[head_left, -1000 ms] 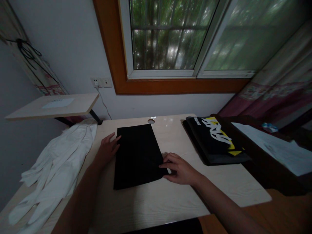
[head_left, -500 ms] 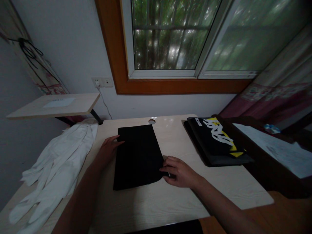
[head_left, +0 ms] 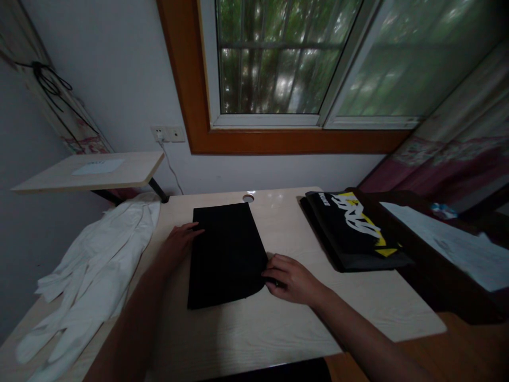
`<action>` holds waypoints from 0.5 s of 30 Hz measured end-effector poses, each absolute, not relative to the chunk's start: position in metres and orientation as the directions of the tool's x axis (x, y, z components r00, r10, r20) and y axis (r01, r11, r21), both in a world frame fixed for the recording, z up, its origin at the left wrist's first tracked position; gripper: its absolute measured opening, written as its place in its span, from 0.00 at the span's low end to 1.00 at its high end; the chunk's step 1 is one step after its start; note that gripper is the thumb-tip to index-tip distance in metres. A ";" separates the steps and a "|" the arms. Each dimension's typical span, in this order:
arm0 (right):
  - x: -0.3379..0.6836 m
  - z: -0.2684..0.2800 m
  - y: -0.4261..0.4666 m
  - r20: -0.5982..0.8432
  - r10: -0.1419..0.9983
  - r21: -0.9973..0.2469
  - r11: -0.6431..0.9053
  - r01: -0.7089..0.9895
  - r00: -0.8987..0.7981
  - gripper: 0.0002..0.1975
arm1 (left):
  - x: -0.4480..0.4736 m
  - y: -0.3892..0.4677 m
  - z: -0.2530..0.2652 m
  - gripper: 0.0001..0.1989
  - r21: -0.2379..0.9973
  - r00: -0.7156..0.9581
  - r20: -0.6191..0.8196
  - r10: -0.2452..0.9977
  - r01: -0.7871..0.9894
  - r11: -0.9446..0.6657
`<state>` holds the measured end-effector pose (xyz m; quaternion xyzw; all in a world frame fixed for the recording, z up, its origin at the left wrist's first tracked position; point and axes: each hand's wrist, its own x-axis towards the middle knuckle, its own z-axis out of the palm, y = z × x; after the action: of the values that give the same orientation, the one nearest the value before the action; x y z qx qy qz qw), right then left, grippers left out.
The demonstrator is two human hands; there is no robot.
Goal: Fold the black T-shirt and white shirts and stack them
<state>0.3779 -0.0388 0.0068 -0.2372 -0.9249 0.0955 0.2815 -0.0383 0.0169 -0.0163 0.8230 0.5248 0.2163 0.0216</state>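
A black cloth (head_left: 226, 254), folded into a flat rectangle, lies on the pale wooden table (head_left: 254, 339) in front of me. Its lower right corner curves and is partly covered by my right hand (head_left: 284, 277), whose bent fingers pinch the edge there. At the upper left edge, my left hand (head_left: 182, 239) rests with fingers stretched onto the cloth. Whether the cloth is a garment I cannot tell from its plain dark surface.
To the right sits a folded black garment stack (head_left: 345, 233) with white and yellow print. Crumpled white fabric (head_left: 99, 265) covers the table's left side, below a small raised shelf (head_left: 91, 172). A cable hole (head_left: 248, 198) is near the back edge. A window is behind.
My right fingers have closed in on the cloth's lower right corner. The cloth's lower edge has shifted slightly right and up. My left hand has hardly moved.
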 end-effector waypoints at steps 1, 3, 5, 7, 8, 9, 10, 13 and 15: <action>0.378 0.007 -0.039 0.474 0.494 -0.313 0.868 0.385 -0.729 0.13 | -0.037 0.017 -0.016 0.24 0.271 0.346 0.348 0.871 0.853 -0.446; 0.378 0.007 -0.039 0.471 0.496 -0.316 0.867 0.385 -0.730 0.13 | -0.036 0.019 -0.017 0.22 0.290 0.316 0.379 0.870 0.852 -0.436; 0.378 0.007 -0.039 0.465 0.501 -0.322 0.863 0.388 -0.729 0.12 | -0.035 0.021 -0.018 0.20 0.300 0.279 0.403 0.872 0.860 -0.413; 0.379 0.007 -0.039 0.459 0.506 -0.328 0.861 0.390 -0.731 0.12 | -0.035 0.022 -0.020 0.18 0.301 0.253 0.414 0.874 0.868 -0.394; 0.379 0.006 -0.039 0.454 0.508 -0.332 0.859 0.390 -0.732 0.13 | -0.036 0.023 -0.021 0.17 0.302 0.251 0.413 0.875 0.869 -0.392; 0.379 0.006 -0.039 0.450 0.510 -0.337 0.857 0.390 -0.734 0.13 | -0.036 0.023 -0.022 0.17 0.301 0.256 0.408 0.876 0.868 -0.394; 0.379 0.007 -0.039 0.446 0.511 -0.340 0.856 0.390 -0.734 0.13 | -0.036 0.024 -0.023 0.18 0.300 0.269 0.396 0.878 0.866 -0.400; 0.379 0.007 -0.039 0.445 0.515 -0.349 0.853 0.388 -0.733 0.13 | -0.036 0.023 -0.023 0.19 0.285 0.306 0.349 0.886 0.866 -0.412; 0.379 0.008 -0.039 0.449 0.515 -0.354 0.853 0.384 -0.730 0.12 | -0.036 0.022 -0.021 0.19 0.272 0.318 0.325 0.891 0.870 -0.410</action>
<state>0.3787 -0.0394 0.0076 -0.2437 -0.9224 0.1192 0.2748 -0.0358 0.0217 -0.0215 0.8114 0.5426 0.2161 0.0233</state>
